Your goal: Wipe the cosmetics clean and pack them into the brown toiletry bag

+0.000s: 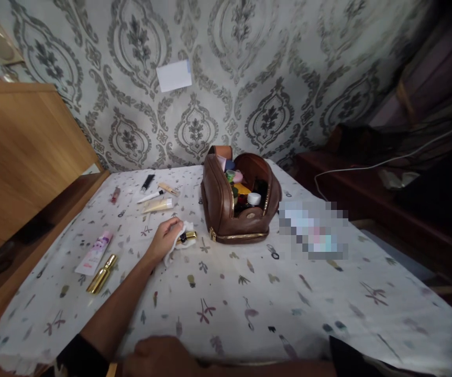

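Just left of the brown toiletry bag (226,220), my left hand (165,238) is closed around a white wipe (171,255) and a small gold-and-black cosmetic tube (188,236). The tube's gold end sticks out to the right. My right hand (163,356) is low at the bottom edge, dark and curled closed; whatever it may hold is hidden. The bag stands unzipped, with a white-capped jar (253,199) and several other cosmetics inside.
A pink-and-white squeeze tube (95,254) and a gold bottle (102,274) lie at left. Behind my left hand are a cream tube (158,205), a white pen-like tube (150,197), a black tube (147,182) and a small pinkish tube (116,195). A blurred item lies right.
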`<state>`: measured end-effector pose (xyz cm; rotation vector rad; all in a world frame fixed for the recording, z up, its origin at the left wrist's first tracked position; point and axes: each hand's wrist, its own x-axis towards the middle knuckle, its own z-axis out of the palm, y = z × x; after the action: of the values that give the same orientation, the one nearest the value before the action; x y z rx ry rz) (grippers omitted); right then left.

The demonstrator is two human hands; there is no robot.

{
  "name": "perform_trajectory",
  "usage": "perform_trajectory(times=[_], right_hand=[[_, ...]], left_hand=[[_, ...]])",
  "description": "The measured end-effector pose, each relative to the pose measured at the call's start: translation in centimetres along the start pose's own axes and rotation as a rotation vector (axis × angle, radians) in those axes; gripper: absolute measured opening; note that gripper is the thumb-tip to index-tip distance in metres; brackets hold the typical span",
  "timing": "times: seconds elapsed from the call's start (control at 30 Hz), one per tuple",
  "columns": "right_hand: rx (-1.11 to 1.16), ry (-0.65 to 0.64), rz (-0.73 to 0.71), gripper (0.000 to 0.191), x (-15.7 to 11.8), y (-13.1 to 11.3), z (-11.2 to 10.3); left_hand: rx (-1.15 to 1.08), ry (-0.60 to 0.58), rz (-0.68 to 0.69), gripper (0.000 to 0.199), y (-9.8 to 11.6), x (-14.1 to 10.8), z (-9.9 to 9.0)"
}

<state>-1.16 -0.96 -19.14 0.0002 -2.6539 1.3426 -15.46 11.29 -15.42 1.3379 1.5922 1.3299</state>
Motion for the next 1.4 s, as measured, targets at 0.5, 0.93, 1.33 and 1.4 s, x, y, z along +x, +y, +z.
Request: perform_trajectory(times=[0.5,0.93,1.33,1.4], right_hand=[[0.512,0.836,0.306,0.026,-0.5,4.9,-13.5],[0.581,0.903,0.25,0.038,-0.9,7.8,-12.8],[0.618,0.887,0.236,0.032,-1.0,6.8,-13.0],[0.613,0.893,0.211,0.03,-1.1,6.4,-13.0]], left_hand=[[-0.171,0.197,-0.039,0.032,0.1,-0.4,0.1],[-0.172,-0.298,-0.086,0.043,1.9,-1.8,-0.6],[-0.067,-0.146,-0.074,0.044,0.8,-1.7,-0.4],[-0.039,-0.063,-0.038,0.051,0.6,-1.5,-0.2]])
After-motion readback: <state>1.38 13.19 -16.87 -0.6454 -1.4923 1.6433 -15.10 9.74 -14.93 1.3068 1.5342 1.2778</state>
